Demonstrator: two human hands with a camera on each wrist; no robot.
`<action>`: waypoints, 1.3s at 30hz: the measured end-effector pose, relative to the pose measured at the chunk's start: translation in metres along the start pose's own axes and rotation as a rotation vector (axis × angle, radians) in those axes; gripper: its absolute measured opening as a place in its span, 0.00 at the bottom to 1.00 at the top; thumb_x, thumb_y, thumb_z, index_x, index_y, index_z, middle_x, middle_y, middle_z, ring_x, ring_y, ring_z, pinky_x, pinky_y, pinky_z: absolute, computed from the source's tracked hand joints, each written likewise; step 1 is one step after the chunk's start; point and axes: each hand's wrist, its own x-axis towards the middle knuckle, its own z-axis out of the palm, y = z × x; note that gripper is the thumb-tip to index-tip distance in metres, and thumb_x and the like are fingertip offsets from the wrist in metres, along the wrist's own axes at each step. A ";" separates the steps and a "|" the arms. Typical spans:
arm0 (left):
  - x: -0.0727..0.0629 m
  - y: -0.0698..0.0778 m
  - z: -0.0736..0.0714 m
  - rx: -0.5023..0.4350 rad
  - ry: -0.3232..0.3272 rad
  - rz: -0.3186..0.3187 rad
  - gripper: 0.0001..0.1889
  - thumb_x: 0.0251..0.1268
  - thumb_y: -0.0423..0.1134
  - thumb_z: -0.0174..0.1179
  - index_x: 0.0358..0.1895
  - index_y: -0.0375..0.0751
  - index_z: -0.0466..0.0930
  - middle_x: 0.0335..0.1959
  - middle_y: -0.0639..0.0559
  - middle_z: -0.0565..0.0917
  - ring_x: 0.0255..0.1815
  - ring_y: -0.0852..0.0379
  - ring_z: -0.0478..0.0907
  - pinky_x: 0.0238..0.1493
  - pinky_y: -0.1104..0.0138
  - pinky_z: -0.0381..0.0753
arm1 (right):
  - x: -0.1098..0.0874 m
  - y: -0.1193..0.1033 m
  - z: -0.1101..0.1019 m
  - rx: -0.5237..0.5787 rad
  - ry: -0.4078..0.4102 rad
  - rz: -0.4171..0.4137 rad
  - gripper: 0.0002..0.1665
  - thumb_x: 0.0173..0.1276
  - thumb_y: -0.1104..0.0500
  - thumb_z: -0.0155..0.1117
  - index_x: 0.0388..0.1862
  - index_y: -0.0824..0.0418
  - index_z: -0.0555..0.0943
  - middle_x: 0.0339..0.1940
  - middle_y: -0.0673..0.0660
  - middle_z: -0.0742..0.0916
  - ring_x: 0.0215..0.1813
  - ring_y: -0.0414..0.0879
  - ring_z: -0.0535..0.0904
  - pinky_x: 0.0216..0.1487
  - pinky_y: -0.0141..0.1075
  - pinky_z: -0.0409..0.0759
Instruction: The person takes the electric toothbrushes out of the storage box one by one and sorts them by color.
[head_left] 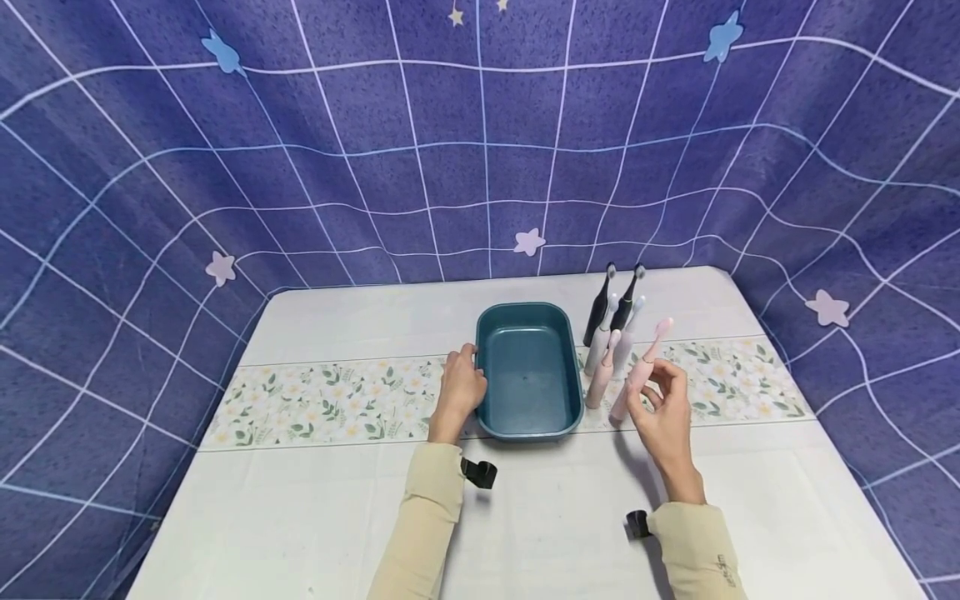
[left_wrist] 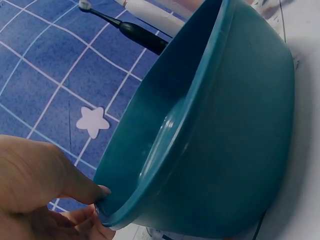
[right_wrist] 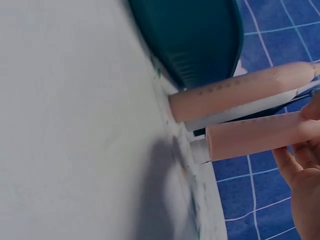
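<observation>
My left hand (head_left: 459, 387) pinches the left rim of an oblong teal basin (head_left: 529, 379), thumb inside and fingers outside; the left wrist view shows this grip at a corner of the basin wall (left_wrist: 240, 120). Nothing lies in the basin. With the thumb and fingers of my right hand (head_left: 670, 417) I hold a pink electric toothbrush (head_left: 636, 381) by its handle, brush head up and leaning right. In the right wrist view its flat bottom end (right_wrist: 210, 144) is close over the table. A second pink electric toothbrush (head_left: 600, 385) stands upright between the basin and my right hand.
Behind the pink ones stand two white electric toothbrushes (head_left: 598, 346) and two black ones (head_left: 597, 312), right of the basin. A white table cover (head_left: 315, 517) with a floral band (head_left: 337, 400) lies underneath. A blue gridded curtain (head_left: 420, 183) surrounds the back and sides.
</observation>
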 end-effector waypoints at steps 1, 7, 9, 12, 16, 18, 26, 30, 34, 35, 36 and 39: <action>0.000 0.000 0.000 0.000 -0.001 0.001 0.22 0.66 0.30 0.54 0.63 0.38 0.70 0.52 0.37 0.74 0.50 0.45 0.75 0.56 0.53 0.75 | 0.001 0.002 0.000 -0.006 0.000 0.011 0.30 0.54 0.82 0.58 0.57 0.83 0.61 0.51 0.49 0.73 0.52 0.37 0.75 0.49 0.22 0.78; 0.001 0.000 0.000 0.006 -0.011 -0.004 0.22 0.67 0.31 0.54 0.64 0.38 0.69 0.51 0.38 0.74 0.48 0.46 0.75 0.55 0.53 0.75 | 0.005 0.010 0.002 -0.043 -0.001 0.071 0.30 0.54 0.82 0.57 0.56 0.81 0.62 0.50 0.48 0.73 0.52 0.36 0.74 0.49 0.23 0.78; 0.001 0.000 -0.001 0.006 -0.013 -0.005 0.22 0.67 0.31 0.54 0.64 0.38 0.69 0.51 0.38 0.74 0.48 0.46 0.75 0.55 0.54 0.76 | 0.006 0.012 0.003 -0.048 0.000 0.086 0.30 0.53 0.82 0.56 0.56 0.81 0.62 0.50 0.48 0.73 0.52 0.37 0.74 0.50 0.23 0.78; 0.001 0.001 -0.001 0.007 -0.010 -0.004 0.22 0.67 0.31 0.54 0.64 0.39 0.69 0.52 0.38 0.74 0.49 0.46 0.75 0.55 0.54 0.76 | 0.008 0.015 0.003 -0.055 0.002 0.090 0.30 0.53 0.82 0.56 0.56 0.80 0.61 0.50 0.49 0.72 0.51 0.37 0.74 0.50 0.23 0.78; 0.001 0.002 -0.001 0.008 -0.003 0.001 0.22 0.67 0.31 0.54 0.64 0.38 0.69 0.51 0.38 0.75 0.48 0.45 0.76 0.55 0.54 0.76 | 0.009 0.017 0.003 -0.059 0.003 0.081 0.30 0.53 0.82 0.56 0.56 0.80 0.61 0.51 0.47 0.72 0.52 0.36 0.74 0.50 0.22 0.77; 0.001 0.002 -0.001 0.007 0.000 0.005 0.22 0.66 0.31 0.54 0.64 0.38 0.69 0.51 0.38 0.75 0.48 0.45 0.76 0.54 0.54 0.76 | 0.010 0.018 0.003 -0.063 0.001 0.074 0.30 0.52 0.82 0.56 0.56 0.80 0.61 0.51 0.46 0.71 0.52 0.36 0.74 0.50 0.23 0.77; 0.001 0.000 0.000 0.002 0.001 0.000 0.22 0.66 0.31 0.54 0.63 0.39 0.70 0.53 0.37 0.75 0.51 0.44 0.76 0.56 0.53 0.75 | 0.009 0.019 0.003 -0.063 -0.007 0.052 0.29 0.51 0.83 0.55 0.53 0.81 0.62 0.48 0.47 0.72 0.50 0.33 0.74 0.50 0.23 0.78; 0.002 0.000 -0.001 -0.002 -0.003 -0.005 0.22 0.66 0.30 0.54 0.64 0.39 0.69 0.54 0.37 0.74 0.51 0.44 0.76 0.57 0.53 0.75 | 0.008 0.017 0.004 -0.069 -0.012 0.040 0.29 0.50 0.84 0.56 0.53 0.82 0.62 0.48 0.46 0.71 0.50 0.32 0.74 0.50 0.23 0.78; 0.002 0.000 -0.001 0.000 -0.003 -0.006 0.22 0.66 0.30 0.54 0.64 0.39 0.69 0.53 0.37 0.74 0.51 0.44 0.76 0.58 0.53 0.75 | 0.008 0.016 0.004 -0.067 -0.015 0.043 0.28 0.50 0.84 0.56 0.53 0.83 0.62 0.48 0.46 0.71 0.50 0.31 0.73 0.51 0.23 0.77; 0.002 0.000 -0.001 0.002 -0.003 -0.005 0.22 0.66 0.30 0.54 0.64 0.39 0.69 0.53 0.37 0.74 0.51 0.44 0.76 0.58 0.53 0.75 | 0.008 0.016 0.004 -0.065 -0.015 0.044 0.28 0.50 0.84 0.56 0.53 0.83 0.62 0.48 0.46 0.71 0.51 0.31 0.73 0.51 0.23 0.77; 0.002 0.000 -0.001 0.002 -0.002 -0.005 0.22 0.66 0.31 0.54 0.64 0.39 0.69 0.53 0.37 0.74 0.51 0.44 0.76 0.58 0.53 0.75 | 0.008 0.015 0.004 -0.067 -0.013 0.045 0.28 0.50 0.84 0.56 0.53 0.83 0.62 0.48 0.46 0.71 0.51 0.31 0.73 0.51 0.23 0.77; 0.002 0.000 0.000 0.000 -0.003 -0.006 0.22 0.66 0.31 0.54 0.64 0.39 0.69 0.53 0.37 0.74 0.51 0.44 0.76 0.57 0.53 0.75 | 0.007 0.015 0.004 -0.078 -0.012 0.049 0.28 0.51 0.84 0.56 0.53 0.83 0.62 0.49 0.46 0.71 0.51 0.31 0.73 0.51 0.22 0.77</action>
